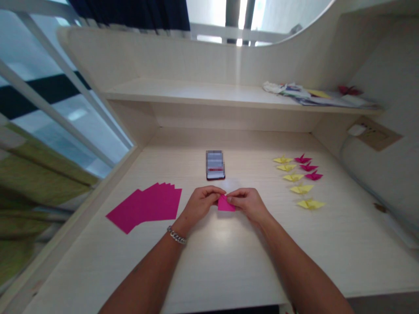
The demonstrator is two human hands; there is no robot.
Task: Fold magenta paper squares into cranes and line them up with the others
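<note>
Folded pink paper (225, 206), one: upper corners hidden by my left hand (203, 201) and right hand (251, 202), each pinching a side; layers too small to make out. Small, bright, straight lower edge. Location: middle of the desk (225, 270), just nearer me than the smartphone (215, 165), screen blurred. My forearms (294, 257): cut off at the lower border. Pale desk surface runs between them to the front edge. Pink paper sheets (157, 203): fanned, at left. Paper cranes (301, 189): five yellow, three pink, in rows, at right.
</note>
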